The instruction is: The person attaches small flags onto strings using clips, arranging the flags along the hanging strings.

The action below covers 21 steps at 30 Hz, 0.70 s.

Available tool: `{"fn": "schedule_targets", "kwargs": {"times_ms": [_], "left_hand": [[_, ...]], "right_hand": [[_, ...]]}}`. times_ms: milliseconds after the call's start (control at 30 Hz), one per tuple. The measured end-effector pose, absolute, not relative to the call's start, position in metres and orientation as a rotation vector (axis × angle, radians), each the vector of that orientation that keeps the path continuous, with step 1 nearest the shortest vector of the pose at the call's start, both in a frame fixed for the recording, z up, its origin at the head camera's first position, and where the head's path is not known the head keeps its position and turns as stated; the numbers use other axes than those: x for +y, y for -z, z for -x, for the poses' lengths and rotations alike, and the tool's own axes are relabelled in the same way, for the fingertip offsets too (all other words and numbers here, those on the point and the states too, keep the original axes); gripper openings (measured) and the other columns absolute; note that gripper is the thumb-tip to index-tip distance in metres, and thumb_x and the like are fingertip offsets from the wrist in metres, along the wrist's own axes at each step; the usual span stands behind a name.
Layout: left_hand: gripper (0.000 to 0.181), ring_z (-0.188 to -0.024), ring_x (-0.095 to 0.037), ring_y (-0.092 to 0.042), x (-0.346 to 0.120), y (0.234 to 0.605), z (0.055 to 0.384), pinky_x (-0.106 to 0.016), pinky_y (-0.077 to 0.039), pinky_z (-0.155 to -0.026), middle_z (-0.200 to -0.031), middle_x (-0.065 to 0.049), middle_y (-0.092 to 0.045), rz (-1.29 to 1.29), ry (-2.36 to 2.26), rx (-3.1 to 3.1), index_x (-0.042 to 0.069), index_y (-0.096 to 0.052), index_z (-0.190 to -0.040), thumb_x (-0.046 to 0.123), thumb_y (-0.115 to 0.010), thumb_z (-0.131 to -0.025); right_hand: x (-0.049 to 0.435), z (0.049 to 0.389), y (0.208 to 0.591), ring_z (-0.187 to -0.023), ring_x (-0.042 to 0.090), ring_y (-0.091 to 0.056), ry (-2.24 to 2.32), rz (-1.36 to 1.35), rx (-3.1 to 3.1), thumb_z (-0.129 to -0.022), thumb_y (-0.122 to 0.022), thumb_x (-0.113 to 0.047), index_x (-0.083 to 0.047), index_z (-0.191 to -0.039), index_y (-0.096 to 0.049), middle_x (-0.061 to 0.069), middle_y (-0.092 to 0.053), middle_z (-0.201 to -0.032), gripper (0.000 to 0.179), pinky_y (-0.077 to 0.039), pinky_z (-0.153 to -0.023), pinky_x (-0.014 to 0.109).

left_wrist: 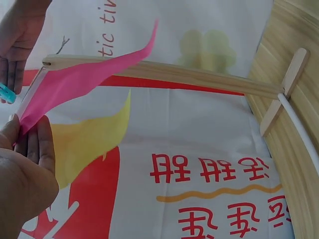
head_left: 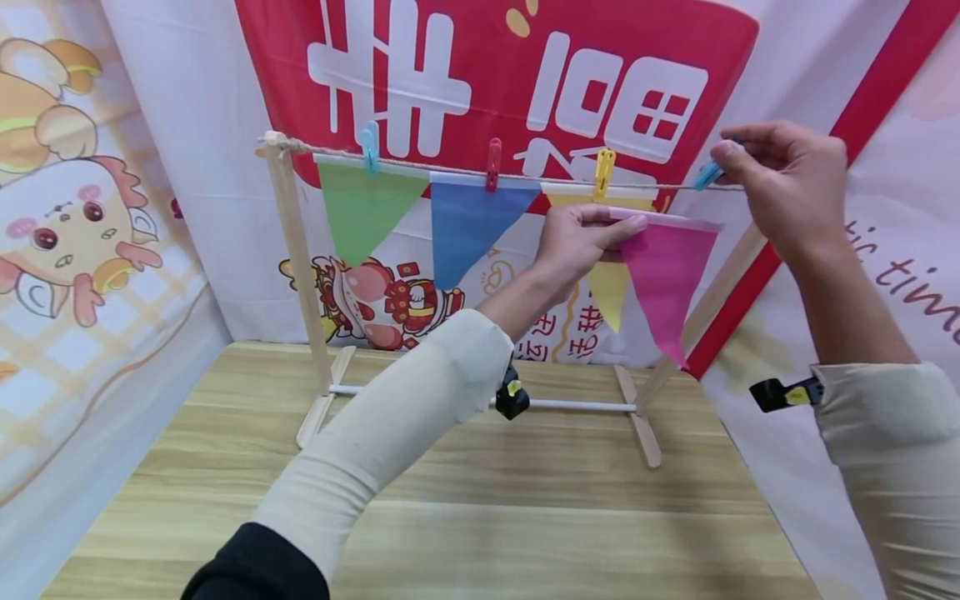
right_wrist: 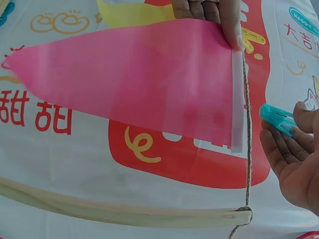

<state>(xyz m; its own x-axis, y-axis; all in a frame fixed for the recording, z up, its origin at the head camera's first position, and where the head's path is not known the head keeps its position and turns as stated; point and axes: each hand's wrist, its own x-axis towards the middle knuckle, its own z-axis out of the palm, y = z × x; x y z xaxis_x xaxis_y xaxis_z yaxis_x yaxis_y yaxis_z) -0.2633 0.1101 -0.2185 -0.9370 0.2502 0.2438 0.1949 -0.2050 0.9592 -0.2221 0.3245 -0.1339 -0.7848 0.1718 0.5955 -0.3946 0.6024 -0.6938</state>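
Observation:
With thumb and fingers, my left hand (head_left: 577, 242) pinches a pink triangular flag (head_left: 671, 267) by the left end of its white top strip. The flag hangs point down, just in front of the twine (head_left: 675, 187) near its right end. My right hand (head_left: 795, 183) holds a light-blue clothespin (head_left: 707, 175) between thumb and fingers, close to the twine; the right wrist view shows the clothespin (right_wrist: 278, 118) beside the string. Behind the left hand hangs a yellow flag (head_left: 606, 292) under a yellow clothespin (head_left: 604, 173), partly hidden by the fingers.
Further left, a green flag (head_left: 367, 208) hangs under a blue clothespin (head_left: 370, 147), and a blue flag (head_left: 476, 225) under a red clothespin (head_left: 492, 165). Wooden posts (head_left: 300, 267) with stick feet and a white crossbar (head_left: 570, 406) stand on the wood-grain table (head_left: 480, 517). Printed cloth surrounds it.

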Motion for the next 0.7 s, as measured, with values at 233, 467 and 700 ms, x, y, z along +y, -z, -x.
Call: {"fn": "schedule_targets", "kwargs": {"times_ms": [233,467,700], "left_hand": [[0.028,-0.088,-0.016,-0.084,0.122,0.217,0.258,-0.026,-0.07,-0.083,-0.11,-0.01,-0.086,-0.511,-2.363,1.988,0.007,-0.084,-0.128,0.02,-0.083,-0.103],[0.027,-0.086,-0.014,-0.083,0.138,0.221,0.248,-0.028,-0.07,-0.083,-0.11,-0.007,-0.087,-0.507,-2.401,1.952,0.009,-0.085,-0.128,0.018,-0.083,-0.103],[0.028,-0.083,-0.01,-0.081,0.147,0.218,0.241,-0.027,-0.07,-0.083,-0.105,-0.001,-0.086,-0.469,-2.479,1.903,0.01,-0.086,-0.128,0.022,-0.086,-0.102]], "right_hand": [[0.328,0.222,0.131,-0.108,-0.007,-0.075,-1.129,-0.178,-2.196,-0.103,-0.079,-0.047,-0.019,-0.146,-0.077,-0.012,-0.081,-0.13,0.051,-0.058,-0.104,0.012],[0.331,0.223,0.133,-0.106,-0.009,-0.075,-1.114,-0.158,-2.203,-0.104,-0.079,-0.047,-0.02,-0.145,-0.077,-0.015,-0.081,-0.127,0.049,-0.058,-0.105,0.013],[0.334,0.222,0.132,-0.104,-0.009,-0.076,-1.11,-0.16,-2.205,-0.106,-0.076,-0.046,-0.02,-0.146,-0.077,-0.018,-0.08,-0.123,0.047,-0.057,-0.108,0.014]]}}
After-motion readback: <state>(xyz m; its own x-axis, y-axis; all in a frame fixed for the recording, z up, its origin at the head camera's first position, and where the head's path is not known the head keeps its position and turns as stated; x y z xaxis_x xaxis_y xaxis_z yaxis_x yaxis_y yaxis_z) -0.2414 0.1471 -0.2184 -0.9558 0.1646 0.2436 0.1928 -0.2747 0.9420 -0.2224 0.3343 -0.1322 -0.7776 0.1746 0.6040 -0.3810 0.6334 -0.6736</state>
